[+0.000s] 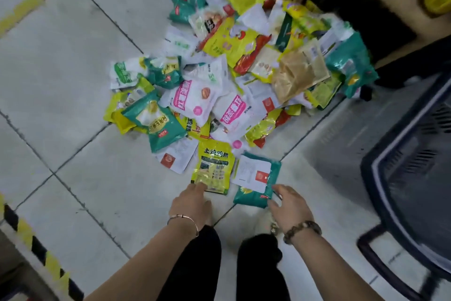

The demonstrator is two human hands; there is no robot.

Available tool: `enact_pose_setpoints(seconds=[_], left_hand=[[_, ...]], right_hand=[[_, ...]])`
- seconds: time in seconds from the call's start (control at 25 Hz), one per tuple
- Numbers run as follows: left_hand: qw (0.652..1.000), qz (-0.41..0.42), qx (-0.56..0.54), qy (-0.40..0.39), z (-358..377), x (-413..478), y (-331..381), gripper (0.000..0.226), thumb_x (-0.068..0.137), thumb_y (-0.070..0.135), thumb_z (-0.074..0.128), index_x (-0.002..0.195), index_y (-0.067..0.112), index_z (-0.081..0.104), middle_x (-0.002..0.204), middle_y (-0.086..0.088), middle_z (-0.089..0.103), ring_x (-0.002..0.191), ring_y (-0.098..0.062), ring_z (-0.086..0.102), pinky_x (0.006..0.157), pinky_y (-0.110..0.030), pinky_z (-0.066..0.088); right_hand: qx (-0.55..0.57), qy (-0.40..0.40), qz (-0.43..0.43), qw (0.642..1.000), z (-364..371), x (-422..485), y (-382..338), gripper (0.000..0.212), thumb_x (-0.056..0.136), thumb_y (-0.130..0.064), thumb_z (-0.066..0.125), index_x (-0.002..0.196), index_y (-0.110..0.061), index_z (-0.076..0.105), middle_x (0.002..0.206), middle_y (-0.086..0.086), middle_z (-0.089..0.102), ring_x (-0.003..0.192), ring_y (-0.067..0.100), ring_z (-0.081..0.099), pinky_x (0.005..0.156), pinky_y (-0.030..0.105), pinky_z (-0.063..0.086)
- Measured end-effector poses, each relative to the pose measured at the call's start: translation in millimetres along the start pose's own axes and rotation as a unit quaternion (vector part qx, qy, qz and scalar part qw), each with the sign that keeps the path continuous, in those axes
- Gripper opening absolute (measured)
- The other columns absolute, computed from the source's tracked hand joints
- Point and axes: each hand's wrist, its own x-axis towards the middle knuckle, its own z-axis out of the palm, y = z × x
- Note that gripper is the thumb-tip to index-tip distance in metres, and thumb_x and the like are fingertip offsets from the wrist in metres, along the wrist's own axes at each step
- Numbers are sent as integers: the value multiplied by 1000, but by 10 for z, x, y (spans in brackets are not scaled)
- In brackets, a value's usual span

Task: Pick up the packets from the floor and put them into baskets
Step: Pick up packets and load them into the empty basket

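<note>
Two sealed pouches lie flat on the pale tiled floor [73, 81], at the 6 o'clock edge of the heap of crinkly plastic food packets [219, 93]. One is the glossy yellow film pouch with black lettering [214, 166]. The other, touching it at its 3 o'clock side, is the teal pouch with a white paper label [256, 186]. Both look light, limp and slick, so we judge that they will sag and slide if lifted by the middle. A pinch on the stiffer sealed edge or a corner should hold better.

Our left hand [190, 203] has its fingers [196, 188] together on the yellow pouch's 6 o'clock edge, but we cannot tell whether they have pinched it. Our right hand [290, 205] has its thumb and fingers apart, bracketing the teal pouch's 5 o'clock corner.

The dark rigid slotted plastic basket [377, 193] stands at 3 o'clock, close by.
</note>
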Motion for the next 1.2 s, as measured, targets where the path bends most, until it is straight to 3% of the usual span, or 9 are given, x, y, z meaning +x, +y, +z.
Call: enact_pose_setpoints(seconds=[0.16, 0.32, 0.56, 0.72, 0.88, 0.96, 1.04, 1.12, 1.2], left_hand=[[994, -69, -88, 0, 744, 1226, -276, 49, 88, 35, 57, 133, 21, 43, 134, -7, 47, 120, -27, 49, 98, -35, 41], [975, -97, -189, 73, 1235, 2120, -390, 50, 78, 38, 71, 120, 17, 54, 124, -10, 57, 113, -30, 55, 95, -43, 45], [956, -164, -188, 151, 1599, 2744, -457, 84, 67, 46, 78, 133, 12, 38, 135, -13, 45, 123, -32, 46, 98, -47, 42], [941, -137, -283, 123, 1592, 2884, -614, 94, 55, 44, 86, 126, 17, 31, 111, 2, 53, 102, -24, 55, 91, -43, 44], [934, -107, -325, 101, 1562, 2820, -670, 65, 57, 32, 87, 106, 16, 46, 89, 10, 59, 82, -15, 57, 77, -32, 47], [930, -101, -345, 77, 1543, 2704, -708, 32, 64, 24, 83, 89, 21, 64, 83, 5, 67, 77, -16, 63, 67, -25, 50], [914, -114, -384, 57, 1485, 2514, -755, 16, 68, 17, 80, 69, 21, 65, 65, 9, 65, 60, -10, 61, 50, -17, 45], [887, -114, -445, 42, 1431, 2326, -788, 16, 68, 10, 79, 67, 19, 67, 60, 9, 67, 54, -9, 61, 53, -20, 47], [861, -110, -496, 15, 1381, 2131, -779, 14, 70, 4, 77, 75, 15, 70, 73, -1, 71, 65, -17, 65, 67, -28, 53]], right_hand=[[-67, -11, -31, 997, 750, 1183, 243, 47, 86, -24, 57, 132, -20, 48, 131, 3, 51, 119, 23, 48, 95, 30, 41], [-146, 32, -47, 988, 1223, 2072, 396, 51, 84, -26, 59, 133, -19, 46, 131, 10, 49, 120, 29, 47, 95, 35, 40], [-289, 32, -73, 954, 1635, 2651, 541, 72, 77, -52, 66, 133, -17, 38, 134, 9, 45, 123, 28, 43, 104, 43, 26], [-299, 47, -62, 951, 1749, 2760, 528, 68, 72, -52, 70, 122, -15, 43, 124, 9, 54, 115, 26, 51, 95, 41, 32], [-164, -50, -1, 985, 1624, 2775, 482, 41, 74, -43, 74, 98, -15, 55, 114, 10, 61, 103, 28, 58, 75, 32, 42], [-109, -68, 33, 991, 1500, 2670, 553, 41, 75, -40, 74, 100, -11, 62, 112, 11, 64, 100, 28, 60, 74, 30, 44], [1, -58, 70, 996, 1376, 2481, 686, 35, 74, -35, 76, 100, -12, 66, 108, 9, 66, 94, 26, 63, 76, 29, 48], [181, -50, 98, 977, 1291, 2226, 799, 17, 74, -25, 78, 86, -20, 67, 97, 5, 69, 84, 21, 67, 76, 34, 55], [311, -30, 97, 945, 1278, 1960, 769, 17, 73, -17, 78, 77, -24, 64, 84, -3, 70, 70, 10, 67, 62, 27, 57]])
